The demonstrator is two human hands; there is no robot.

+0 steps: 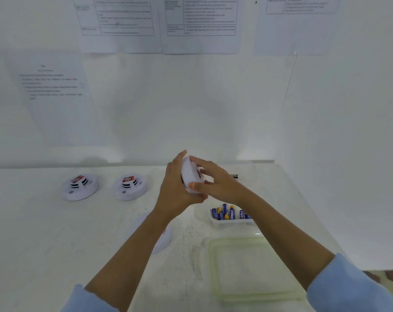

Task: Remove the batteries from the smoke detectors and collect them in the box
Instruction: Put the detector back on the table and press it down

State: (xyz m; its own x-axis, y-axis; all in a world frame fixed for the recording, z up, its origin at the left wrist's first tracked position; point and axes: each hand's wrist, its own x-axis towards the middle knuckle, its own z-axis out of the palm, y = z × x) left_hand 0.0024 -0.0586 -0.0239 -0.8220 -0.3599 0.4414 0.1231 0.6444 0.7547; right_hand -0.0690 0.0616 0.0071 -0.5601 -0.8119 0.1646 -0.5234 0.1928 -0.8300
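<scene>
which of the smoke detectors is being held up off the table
The smoke detector tilted on edge, gripped by the left hand and right hand. The far-left detector and the second detector beside it lie flat on the table, untouched.

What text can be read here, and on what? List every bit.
"CELL": on a battery in the box.
Other batteries: print blurred.
Wall sheets: print too blurred to read.
Red labels on two detectors: too small to read.
Held detector: no text shows.
</scene>
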